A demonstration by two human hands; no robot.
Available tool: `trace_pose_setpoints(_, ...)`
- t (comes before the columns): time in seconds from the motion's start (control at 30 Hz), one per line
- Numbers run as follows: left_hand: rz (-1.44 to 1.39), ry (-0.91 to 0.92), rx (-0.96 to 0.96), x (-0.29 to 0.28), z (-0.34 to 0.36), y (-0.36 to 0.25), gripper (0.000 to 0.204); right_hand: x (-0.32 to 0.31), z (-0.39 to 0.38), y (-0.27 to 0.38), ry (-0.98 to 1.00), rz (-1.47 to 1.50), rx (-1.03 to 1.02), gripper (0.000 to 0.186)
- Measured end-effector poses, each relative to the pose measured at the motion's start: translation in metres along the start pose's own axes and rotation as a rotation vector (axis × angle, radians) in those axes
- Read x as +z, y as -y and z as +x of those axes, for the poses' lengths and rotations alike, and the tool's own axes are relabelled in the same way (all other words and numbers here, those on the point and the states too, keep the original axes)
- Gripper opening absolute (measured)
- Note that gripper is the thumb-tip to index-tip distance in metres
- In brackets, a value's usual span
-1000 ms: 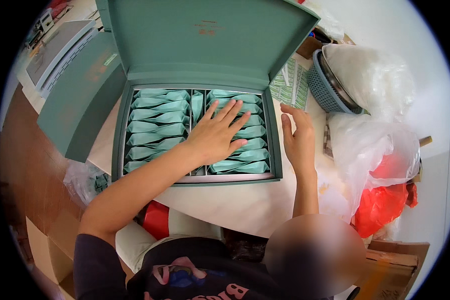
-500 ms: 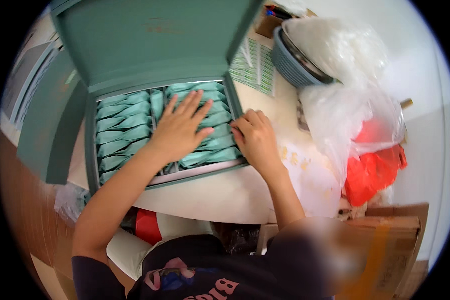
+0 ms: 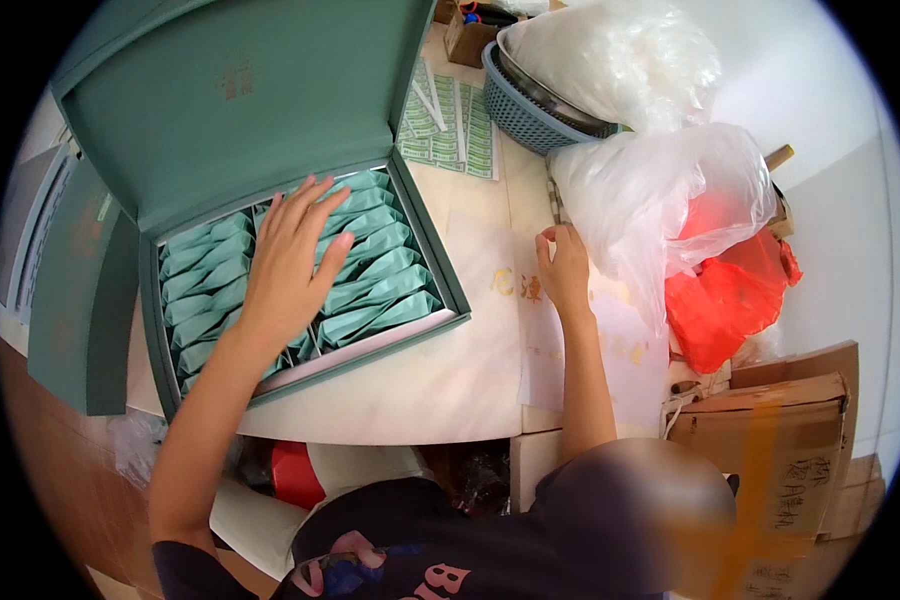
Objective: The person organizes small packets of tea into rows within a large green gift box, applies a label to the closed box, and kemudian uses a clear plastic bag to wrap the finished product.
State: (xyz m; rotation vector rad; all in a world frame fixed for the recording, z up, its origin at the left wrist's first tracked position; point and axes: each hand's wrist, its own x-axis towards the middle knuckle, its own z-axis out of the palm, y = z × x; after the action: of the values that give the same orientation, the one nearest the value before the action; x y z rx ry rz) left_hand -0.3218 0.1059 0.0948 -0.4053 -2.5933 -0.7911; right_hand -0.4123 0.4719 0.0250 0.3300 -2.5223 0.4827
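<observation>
A green hinged gift box (image 3: 454, 285) stands on the table with its lid (image 3: 300, 110) raised at the back. Rows of pale green twisted-fold packets (image 3: 378, 268) fill it on both sides of a middle divider. My left hand (image 3: 288, 262) lies over the middle of the rows, fingers spread, with nothing seen in its grasp. Its palm hides part of the divider. To the right of the box, my right hand (image 3: 567, 268) is over the table beside a clear plastic bag (image 3: 630, 205). Its fingers are curled in; whether they hold anything is hidden.
Green-printed sticker sheets (image 3: 465, 130) lie behind the box's right corner. A blue-grey basket (image 3: 530, 110) holds a filled clear bag. Farther right are a red plastic bag (image 3: 720, 310) and a cardboard box (image 3: 770, 430). A green sleeve-like cover (image 3: 80, 300) stands at the left.
My right hand has left the box's right edge and moved right, toward the plastic bag. My left hand stays spread over the packets. The whole view has shifted, so the box appears farther left.
</observation>
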Motion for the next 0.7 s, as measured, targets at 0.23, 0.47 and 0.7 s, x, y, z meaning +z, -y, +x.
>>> trace_pose_setpoints(0.23, 0.058, 0.06, 0.055, -0.032, -0.076, -0.037, 0.023, 0.033, 0.01, -0.015, 0.025, -0.125, -0.012, 0.018)
trace_pose_setpoints(0.47, 0.264, 0.063, 0.066, -0.035, -0.116, -0.019, 0.028, 0.043, 0.012, -0.008, -0.112, -0.065, -0.11, 0.025)
trace_pose_setpoints(0.7, 0.24, 0.021, -0.03, -0.055, -0.134, 0.005, 0.025, 0.047, 0.012, -0.004, -0.075, -0.137, -0.099, 0.032)
